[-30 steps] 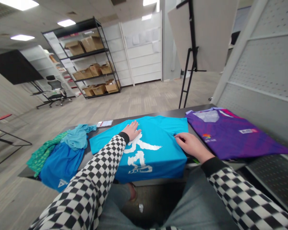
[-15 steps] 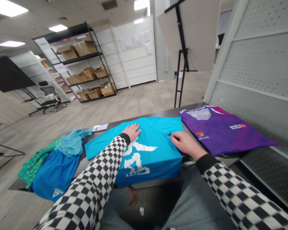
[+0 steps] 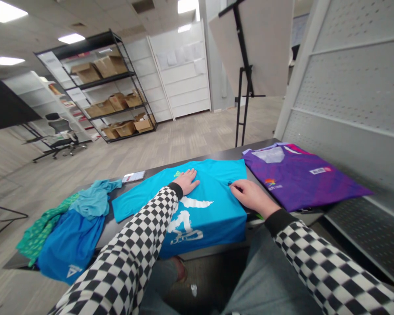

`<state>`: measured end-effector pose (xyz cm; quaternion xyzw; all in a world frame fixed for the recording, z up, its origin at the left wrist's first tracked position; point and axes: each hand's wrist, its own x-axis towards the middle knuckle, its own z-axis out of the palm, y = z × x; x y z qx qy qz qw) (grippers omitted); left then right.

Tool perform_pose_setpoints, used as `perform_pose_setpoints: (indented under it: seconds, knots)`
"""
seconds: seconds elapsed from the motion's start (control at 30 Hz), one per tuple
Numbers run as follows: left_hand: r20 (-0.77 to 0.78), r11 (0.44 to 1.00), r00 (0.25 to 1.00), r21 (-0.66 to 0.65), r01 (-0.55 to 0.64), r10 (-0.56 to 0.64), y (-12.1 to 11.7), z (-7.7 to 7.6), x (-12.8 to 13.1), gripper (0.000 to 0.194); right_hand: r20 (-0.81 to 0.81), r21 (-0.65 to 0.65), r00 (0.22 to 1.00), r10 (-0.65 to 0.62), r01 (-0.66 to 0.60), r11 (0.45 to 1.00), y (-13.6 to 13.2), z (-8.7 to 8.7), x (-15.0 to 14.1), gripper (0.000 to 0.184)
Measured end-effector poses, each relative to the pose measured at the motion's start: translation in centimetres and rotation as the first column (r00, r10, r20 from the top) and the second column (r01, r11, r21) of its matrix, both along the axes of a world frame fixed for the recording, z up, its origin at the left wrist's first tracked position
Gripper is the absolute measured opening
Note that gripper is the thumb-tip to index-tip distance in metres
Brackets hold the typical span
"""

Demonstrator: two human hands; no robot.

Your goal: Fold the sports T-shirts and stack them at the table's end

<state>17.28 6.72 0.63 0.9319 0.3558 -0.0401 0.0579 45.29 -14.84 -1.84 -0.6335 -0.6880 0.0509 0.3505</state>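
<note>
A bright blue T-shirt [image 3: 213,218] with white brush lettering lies spread over the dark table, its lower part hanging past the near edge. My left hand [image 3: 187,181] rests flat on the shirt's upper chest, fingers stretched out. At the shirt's right side, just below the sleeve, my right hand [image 3: 249,193] pinches the edge of the fabric between thumb and fingers. Right of it a purple jersey [image 3: 302,183] lies flat with its collar away from me. On the left is a heap of a blue shirt [image 3: 68,240], a light-blue garment [image 3: 93,199] and a green patterned garment [image 3: 39,232].
A phone [image 3: 133,176] lies at the table's [image 3: 223,154] far edge. A white perforated panel [image 3: 354,87] stands close on the right. Beyond the table are an easel-like stand [image 3: 241,105], a shelf rack [image 3: 121,74] with cardboard boxes and an office chair [image 3: 59,131].
My left hand has slid a little to the right across the shirt's chest, uncovering a small green logo. The right hand keeps its pinch. The whole view has shifted slightly.
</note>
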Motion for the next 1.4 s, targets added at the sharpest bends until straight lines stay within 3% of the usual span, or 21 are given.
perform_pose_setpoints:
  seconds: [0.17,0.33,0.47,0.57,0.77,0.9,1.07,1.17,1.4]
  knots:
    - [0.05,0.998,0.999,0.057,-0.01,0.007,-0.2,-0.2,0.8,0.085,-0.005,-0.006,1.0,0.008,-0.008,1.0,-0.1,0.3,-0.1,0.032]
    - [-0.021,1.0,1.0,-0.013,-0.011,0.01,-0.8,-0.6,1.6,0.088,-0.009,-0.003,1.0,0.018,-0.018,1.0,-0.1,0.3,-0.1,0.033]
    - [0.039,1.0,0.999,0.025,0.019,-0.02,-1.4,-0.6,2.1,0.085,-0.003,-0.001,1.0,0.02,-0.02,1.0,0.1,-0.2,0.1,0.033]
    - [0.021,0.998,0.998,-0.024,0.055,-0.054,-1.8,-0.4,2.5,0.086,-0.002,-0.002,1.0,0.021,-0.021,1.0,0.2,-0.3,0.1,0.033]
    - [0.045,0.999,0.998,-0.024,0.037,-0.036,-2.1,-0.4,3.0,0.083,-0.02,-0.016,1.0,0.018,-0.018,1.0,0.1,-0.1,0.0,0.032]
    - [0.068,1.0,0.998,-0.023,0.013,-0.011,-1.2,-0.6,2.9,0.083,-0.019,-0.019,1.0,0.019,-0.02,1.0,0.0,0.0,-0.1,0.032]
    - [0.114,0.975,0.97,0.044,-0.219,0.213,1.5,-1.1,2.2,0.085,-0.009,-0.011,1.0,0.015,-0.015,1.0,0.1,0.0,-0.1,0.032]
    - [0.06,0.974,0.972,-0.014,-0.225,0.226,2.7,-1.5,1.8,0.087,-0.009,-0.008,1.0,0.015,-0.015,1.0,0.1,0.0,-0.1,0.033]
    - [0.061,0.966,0.965,-0.011,-0.257,0.257,3.4,-1.9,1.8,0.091,-0.014,-0.003,1.0,0.007,-0.007,1.0,0.0,0.1,-0.1,0.036]
